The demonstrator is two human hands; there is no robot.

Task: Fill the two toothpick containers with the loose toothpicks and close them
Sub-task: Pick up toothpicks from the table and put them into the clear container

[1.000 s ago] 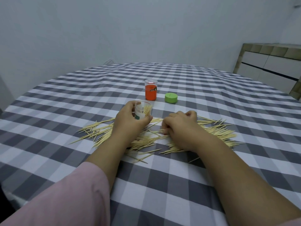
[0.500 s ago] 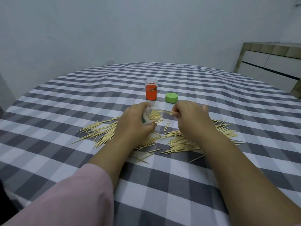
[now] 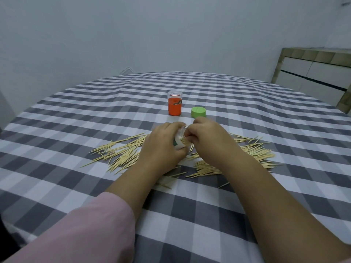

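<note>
Head view: the counter (image 3: 247, 114) is covered by a soft grey-and-white checked cloth, slightly rippled at the far side. Across its near middle lies a wide scatter of toothpicks (image 3: 121, 154), thin pale wooden slivers pointed at the ends, lying every way on both sides of the hands. The left hand (image 3: 161, 147) is curled round a small clear jar (image 3: 179, 137), tipped with its mouth toward the right. The right hand (image 3: 207, 137) has its fingers bunched at that mouth, pinching what looks like a few toothpicks going in; the pinch itself is mostly hidden. Behind them stands the orange jar (image 3: 174, 106), a clear plastic cylinder, upright, and just to its right a round green lid (image 3: 198, 112) lying flat.

The step looks like feeding a bundle into the tilted jar. It would go best with the sticks aligned parallel, points entering together, the jar held steady and then tipped upright so they settle instead of jamming crosswise
</note>
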